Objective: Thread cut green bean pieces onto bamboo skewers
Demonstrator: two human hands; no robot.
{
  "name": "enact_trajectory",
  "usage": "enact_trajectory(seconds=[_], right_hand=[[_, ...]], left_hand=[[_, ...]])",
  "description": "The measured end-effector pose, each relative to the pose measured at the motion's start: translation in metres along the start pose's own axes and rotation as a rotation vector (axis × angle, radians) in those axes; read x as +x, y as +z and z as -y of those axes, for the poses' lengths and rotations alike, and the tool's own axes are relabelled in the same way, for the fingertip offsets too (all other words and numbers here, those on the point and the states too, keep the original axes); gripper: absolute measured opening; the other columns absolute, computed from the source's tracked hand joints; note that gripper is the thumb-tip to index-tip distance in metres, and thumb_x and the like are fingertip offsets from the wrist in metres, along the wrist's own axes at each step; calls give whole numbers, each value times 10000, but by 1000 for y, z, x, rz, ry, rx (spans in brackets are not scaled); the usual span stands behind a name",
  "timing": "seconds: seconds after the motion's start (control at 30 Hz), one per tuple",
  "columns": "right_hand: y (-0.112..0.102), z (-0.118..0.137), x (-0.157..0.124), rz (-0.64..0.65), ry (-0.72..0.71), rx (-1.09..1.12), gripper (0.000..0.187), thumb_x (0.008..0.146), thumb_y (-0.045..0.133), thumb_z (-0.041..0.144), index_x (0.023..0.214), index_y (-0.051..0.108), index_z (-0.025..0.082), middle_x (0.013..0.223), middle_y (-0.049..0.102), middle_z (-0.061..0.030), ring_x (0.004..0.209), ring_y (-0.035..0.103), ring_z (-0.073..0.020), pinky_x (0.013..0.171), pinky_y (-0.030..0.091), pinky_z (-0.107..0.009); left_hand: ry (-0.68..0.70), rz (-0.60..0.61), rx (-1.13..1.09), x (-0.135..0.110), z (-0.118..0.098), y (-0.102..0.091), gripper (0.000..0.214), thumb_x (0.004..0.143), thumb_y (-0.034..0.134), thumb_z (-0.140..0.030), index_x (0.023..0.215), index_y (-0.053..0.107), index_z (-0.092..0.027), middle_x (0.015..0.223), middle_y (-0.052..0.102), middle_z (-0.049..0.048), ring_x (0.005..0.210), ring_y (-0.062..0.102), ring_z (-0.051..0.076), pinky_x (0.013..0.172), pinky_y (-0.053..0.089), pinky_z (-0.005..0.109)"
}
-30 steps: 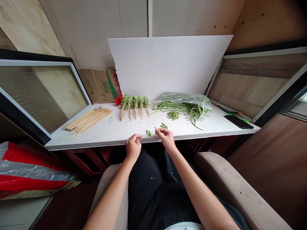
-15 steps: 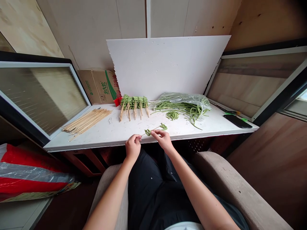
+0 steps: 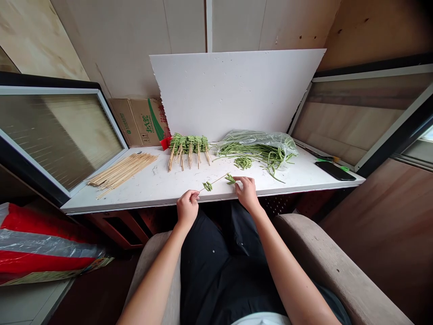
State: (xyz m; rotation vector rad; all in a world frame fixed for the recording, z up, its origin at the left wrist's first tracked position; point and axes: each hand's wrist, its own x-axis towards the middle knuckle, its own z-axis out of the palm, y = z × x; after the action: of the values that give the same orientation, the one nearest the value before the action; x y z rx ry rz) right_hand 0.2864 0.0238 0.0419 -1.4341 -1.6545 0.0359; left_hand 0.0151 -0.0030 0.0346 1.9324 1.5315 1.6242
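Observation:
My left hand (image 3: 188, 207) pinches the near end of a thin bamboo skewer (image 3: 216, 180) at the table's front edge. A small bunch of cut green bean pieces (image 3: 207, 186) is threaded on it. My right hand (image 3: 246, 191) lies on the white table (image 3: 152, 187), its fingertips on a little heap of loose bean pieces (image 3: 230, 178) by the skewer's tip. Whether those fingers hold a piece is hidden. Finished bean skewers (image 3: 189, 149) lie in a row at the back.
Bare skewers (image 3: 122, 169) are piled at the left. A plastic bag of long green beans (image 3: 260, 149) and a small heap of cut pieces (image 3: 243, 162) lie right of centre. A black phone (image 3: 334, 171) rests at the far right. A cardboard box (image 3: 140, 121) and white board (image 3: 233, 92) stand behind.
My right hand has let go of the skewer and moved right and forward to the loose bean pieces. My left hand has kept its hold on the skewer.

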Motion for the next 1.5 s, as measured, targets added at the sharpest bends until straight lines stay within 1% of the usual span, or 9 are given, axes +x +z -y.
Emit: enact_trajectory(seconds=[0.1, 0.3, 0.43, 0.83, 0.97, 1.1, 1.27, 1.37, 1.5], right_hand=[[3, -2, -2, 58, -21, -116, 303, 984, 528, 231, 1188, 751, 251, 1197, 724, -124, 1209, 495, -368, 957, 434, -501], [0, 3, -2, 59, -3, -262, 274, 1026, 530, 260, 1156, 772, 260, 1133, 678, -143, 1133, 479, -352, 885, 409, -457], [-7, 11, -2, 52, 45, -328, 233, 1037, 550, 308, 1063, 773, 244, 1181, 683, -134, 1190, 461, -348, 891, 368, -443], [-5, 8, -2, 40, 119, -283, 224, 1017, 584, 328, 1005, 786, 232, 1054, 739, -132, 1104, 488, -343, 869, 344, -454], [-2, 4, 0, -48, 99, -56, 300, 1027, 528, 349, 1048, 799, 220, 976, 706, -134, 1008, 541, -310, 860, 419, -444], [-1, 4, 3, -152, 124, 303, 395, 1005, 542, 509, 1020, 783, 197, 1043, 704, -140, 976, 631, -275, 803, 500, -396], [-2, 11, 5, -52, 357, 737, 535, 846, 705, 687, 1048, 718, 191, 919, 773, -115, 768, 703, -236, 591, 482, -312], [-5, 14, 5, -30, 448, 904, 580, 767, 806, 658, 1103, 717, 193, 895, 782, -96, 637, 663, -178, 512, 424, -268], [-7, 12, 4, 59, 502, 1001, 536, 722, 852, 613, 1023, 773, 175, 958, 787, -106, 591, 569, -123, 446, 325, -234]], left_hand=[[-5, 9, 4, 0, 1, 0, 186, 978, 560, -211, 880, 718, -215, 740, 760, 20, 728, 738, 201, 746, 547, 314], [-15, 15, -1, -1, 1, 1, 195, 991, 569, -257, 880, 722, -210, 735, 760, 29, 731, 740, 208, 748, 545, 318], [-16, 34, -9, -1, 0, 1, 198, 989, 557, -235, 881, 721, -205, 752, 763, 31, 739, 740, 201, 743, 533, 305], [1, 56, -12, -4, 1, 3, 210, 995, 559, -258, 877, 726, -210, 746, 753, 30, 724, 725, 198, 728, 525, 302], [-1, 56, -16, -4, 2, 3, 210, 992, 553, -238, 882, 730, -212, 751, 754, 26, 713, 721, 191, 720, 523, 298], [7, 48, -17, -4, 2, 4, 209, 991, 559, -243, 874, 729, -211, 735, 748, 25, 700, 717, 191, 712, 522, 299], [9, 55, -19, -4, 2, 4, 211, 984, 546, -212, 886, 732, -211, 774, 764, 32, 724, 728, 192, 721, 527, 302], [17, 58, -13, -4, -1, 3, 215, 992, 549, -232, 885, 734, -210, 775, 762, 32, 719, 722, 191, 717, 525, 305], [19, 60, -6, -4, -3, 2, 226, 999, 549, -251, 877, 736, -214, 760, 755, 28, 715, 719, 195, 712, 524, 307]])
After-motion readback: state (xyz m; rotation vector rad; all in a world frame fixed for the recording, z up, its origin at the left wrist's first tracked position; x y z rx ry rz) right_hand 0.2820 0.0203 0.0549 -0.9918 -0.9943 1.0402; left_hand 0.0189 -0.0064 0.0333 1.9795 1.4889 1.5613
